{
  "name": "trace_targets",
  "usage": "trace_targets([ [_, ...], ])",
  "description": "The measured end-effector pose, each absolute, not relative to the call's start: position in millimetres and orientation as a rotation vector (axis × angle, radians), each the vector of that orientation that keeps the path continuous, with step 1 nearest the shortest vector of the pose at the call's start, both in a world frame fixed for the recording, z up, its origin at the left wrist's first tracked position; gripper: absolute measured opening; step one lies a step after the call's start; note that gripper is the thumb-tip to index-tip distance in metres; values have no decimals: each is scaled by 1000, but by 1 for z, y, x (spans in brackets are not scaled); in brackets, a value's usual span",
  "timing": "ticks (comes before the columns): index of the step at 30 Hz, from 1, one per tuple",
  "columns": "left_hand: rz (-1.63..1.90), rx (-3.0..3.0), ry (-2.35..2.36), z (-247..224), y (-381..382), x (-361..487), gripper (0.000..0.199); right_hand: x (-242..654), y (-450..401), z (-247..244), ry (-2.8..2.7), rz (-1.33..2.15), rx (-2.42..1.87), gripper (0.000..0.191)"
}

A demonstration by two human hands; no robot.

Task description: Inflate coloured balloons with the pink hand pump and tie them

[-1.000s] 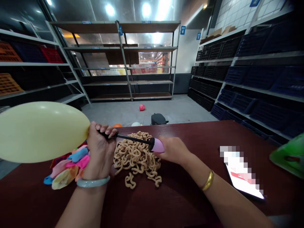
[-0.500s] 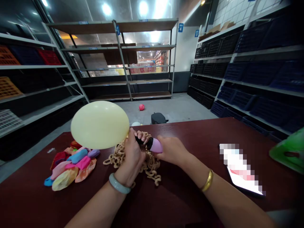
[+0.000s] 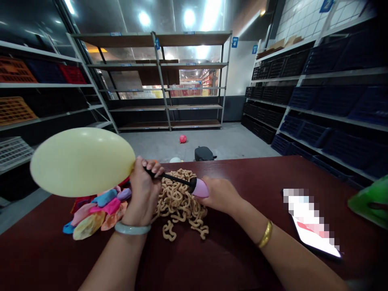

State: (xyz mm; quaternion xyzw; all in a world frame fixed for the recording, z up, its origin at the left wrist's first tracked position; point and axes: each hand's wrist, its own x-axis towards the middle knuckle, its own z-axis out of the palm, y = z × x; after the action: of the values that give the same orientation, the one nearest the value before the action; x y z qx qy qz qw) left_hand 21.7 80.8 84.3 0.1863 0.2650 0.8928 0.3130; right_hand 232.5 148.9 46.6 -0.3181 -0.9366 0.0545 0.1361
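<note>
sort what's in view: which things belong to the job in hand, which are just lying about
Job in hand:
yellow balloon, at left hand
pump, held by left hand and right hand
limp balloons, probably

Apparently just lying about:
tan curly pieces
phone
green item at right edge
red ball, dark bag on floor

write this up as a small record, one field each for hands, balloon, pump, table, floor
left hand: closed on the pump at one end, against the balloon
right hand: closed on the pump's lilac part
balloon: pale yellow, inflated, left of the left hand
pump: black rod showing between the hands
table: limp coloured balloons, tan curly pile, phone, green object
floor: pink round item, dark bag
</note>
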Motion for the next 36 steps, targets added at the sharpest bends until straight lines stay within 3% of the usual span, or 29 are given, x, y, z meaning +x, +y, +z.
trace_targets([
  [7,2457,411,665,91,73,-3,29,237,156,42,-2713,142,-891,39],
  [22,2212,475,690,54,95,105,33,234,146,45,-2689,101,-928,38],
  [36,2337,467,688,76,86,16,33,232,153,38,-2699,197,-922,38],
])
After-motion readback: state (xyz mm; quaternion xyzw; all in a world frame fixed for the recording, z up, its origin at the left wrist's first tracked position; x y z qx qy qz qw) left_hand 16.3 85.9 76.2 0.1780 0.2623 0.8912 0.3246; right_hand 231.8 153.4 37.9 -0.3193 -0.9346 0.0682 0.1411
